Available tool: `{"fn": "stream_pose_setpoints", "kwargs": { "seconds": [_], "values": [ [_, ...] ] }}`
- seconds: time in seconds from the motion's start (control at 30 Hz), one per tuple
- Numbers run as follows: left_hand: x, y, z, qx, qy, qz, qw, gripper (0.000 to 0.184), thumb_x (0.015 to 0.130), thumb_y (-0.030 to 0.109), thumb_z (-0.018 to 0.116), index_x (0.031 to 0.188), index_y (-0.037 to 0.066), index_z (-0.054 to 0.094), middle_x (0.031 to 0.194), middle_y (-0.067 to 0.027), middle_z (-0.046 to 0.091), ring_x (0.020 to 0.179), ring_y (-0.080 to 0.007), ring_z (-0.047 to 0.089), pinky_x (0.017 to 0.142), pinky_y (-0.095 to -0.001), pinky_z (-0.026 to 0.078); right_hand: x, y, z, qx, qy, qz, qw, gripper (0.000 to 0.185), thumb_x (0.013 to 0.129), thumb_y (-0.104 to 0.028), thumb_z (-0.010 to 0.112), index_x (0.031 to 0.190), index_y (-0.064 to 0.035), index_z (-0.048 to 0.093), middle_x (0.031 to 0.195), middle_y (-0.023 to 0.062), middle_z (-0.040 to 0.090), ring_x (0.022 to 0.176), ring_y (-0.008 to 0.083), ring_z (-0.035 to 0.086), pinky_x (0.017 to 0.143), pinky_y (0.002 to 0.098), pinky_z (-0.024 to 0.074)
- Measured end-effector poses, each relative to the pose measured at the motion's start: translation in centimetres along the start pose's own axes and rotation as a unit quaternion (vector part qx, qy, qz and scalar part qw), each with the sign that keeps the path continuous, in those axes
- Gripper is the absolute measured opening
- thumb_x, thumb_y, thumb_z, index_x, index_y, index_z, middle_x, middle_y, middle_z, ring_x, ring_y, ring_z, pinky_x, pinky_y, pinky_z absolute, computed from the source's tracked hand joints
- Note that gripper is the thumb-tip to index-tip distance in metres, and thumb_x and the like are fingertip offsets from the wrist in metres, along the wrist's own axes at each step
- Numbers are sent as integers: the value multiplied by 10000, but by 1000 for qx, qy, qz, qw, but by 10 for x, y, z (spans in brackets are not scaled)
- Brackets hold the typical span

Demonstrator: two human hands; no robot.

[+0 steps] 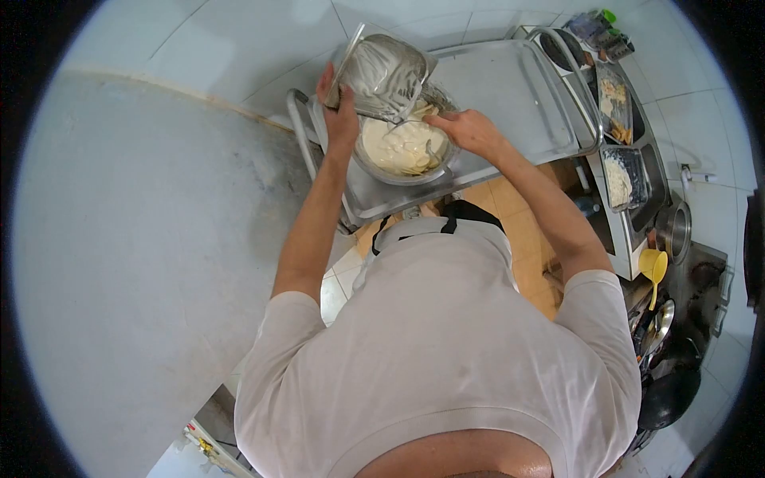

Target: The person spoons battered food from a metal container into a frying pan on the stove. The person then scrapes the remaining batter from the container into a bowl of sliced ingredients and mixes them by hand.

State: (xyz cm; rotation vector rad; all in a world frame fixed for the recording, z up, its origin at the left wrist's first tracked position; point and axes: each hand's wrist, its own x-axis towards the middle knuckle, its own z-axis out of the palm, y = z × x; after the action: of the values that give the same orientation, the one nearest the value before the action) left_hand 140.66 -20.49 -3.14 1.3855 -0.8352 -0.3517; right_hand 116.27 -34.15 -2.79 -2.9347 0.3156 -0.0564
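Note:
My left hand (343,118) is closed on the side of a shiny metal pan (386,70), which it tips over a round metal bowl (410,180). Inside the pan are smears of white residue. The bowl holds a thick cream-coloured mixture (390,143) with pale slices in it. At the bowl's upper right, my right hand (472,131) is closed, its fingertips close to the pan's lower edge. What those fingers hold, if anything, is too small to make out. The bowl stands on a metal cart (506,88).
Raised handles (590,103) bound both cart ends. On the right counter are a tray of pale food (617,179), another container (613,103), a faucet (695,174), a metal pot (677,231), a yellow ladle (653,267) and a dark wok (671,398). A wall (159,239) stands left.

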Motion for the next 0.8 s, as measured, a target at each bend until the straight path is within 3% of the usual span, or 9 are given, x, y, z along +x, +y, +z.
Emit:
{"fn": "stream_pose_setpoints", "kwargs": {
  "seconds": [0.07, 0.2, 0.3, 0.47, 0.57, 0.67, 0.8],
  "values": [
    [3, 10, -3, -9, 1, -24, 1000, 527, 1030, 169, 466, 1527, 76, 318, 1497, -133, 287, 1377, -238, 328, 1154, -358, 256, -9, 8, 10, 10, 18, 16, 1000, 437, 901, -115, 509, 1317, -243, 545, 1034, 117, 707, 724, 356, 678, 637, 452, 554],
    [7, -1, -6, 8, 6, 21, 1000, 526, 1023, 128, 463, 1528, 89, 321, 1492, -125, 307, 1384, -233, 329, 1150, -351, 273, -17, 11, 3, 20, 52, 3, 998, 460, 854, -86, 586, 1304, -171, 549, 1012, 138, 700, 694, 364, 658, 644, 430, 551],
    [6, 0, -6, 6, 14, 19, 1000, 520, 1022, 124, 468, 1522, 90, 328, 1492, -126, 312, 1377, -231, 342, 1151, -352, 280, -9, 11, -8, 140, 186, 11, 972, 469, 843, -86, 594, 1303, -165, 547, 996, 168, 695, 719, 402, 650, 663, 456, 548],
    [-12, -2, -1, -56, 80, 3, 995, 503, 1040, 162, 452, 1513, 57, 316, 1498, -129, 312, 1366, -246, 360, 1150, -358, 280, -15, 7, 21, 131, 112, 24, 985, 419, 878, -143, 580, 1295, -172, 545, 855, 212, 677, 738, 398, 663, 645, 491, 533],
    [-19, -29, -7, -99, 157, -105, 977, 505, 1051, 204, 440, 1510, 41, 308, 1483, -136, 341, 1356, -255, 377, 1139, -359, 293, -29, -4, 31, 147, 106, 18, 983, 361, 889, -151, 582, 1249, -155, 564, 755, 217, 655, 694, 409, 650, 616, 502, 515],
    [-29, -30, -5, -42, 169, -72, 982, 536, 1052, 282, 450, 1509, 40, 309, 1470, -143, 365, 1347, -257, 387, 1132, -356, 296, -43, -17, 20, 186, 176, 33, 966, 272, 920, -148, 563, 1191, -128, 585, 706, 226, 632, 652, 425, 630, 592, 509, 495],
    [-52, 0, 12, -85, 176, -220, 956, 562, 1043, 386, 452, 1479, 46, 349, 1439, -164, 398, 1310, -296, 440, 1061, -412, 394, -58, -24, -24, 277, 214, 120, 929, 175, 963, -138, 534, 1101, -74, 619, 684, 236, 614, 637, 438, 617, 589, 505, 484]
  ]
}}
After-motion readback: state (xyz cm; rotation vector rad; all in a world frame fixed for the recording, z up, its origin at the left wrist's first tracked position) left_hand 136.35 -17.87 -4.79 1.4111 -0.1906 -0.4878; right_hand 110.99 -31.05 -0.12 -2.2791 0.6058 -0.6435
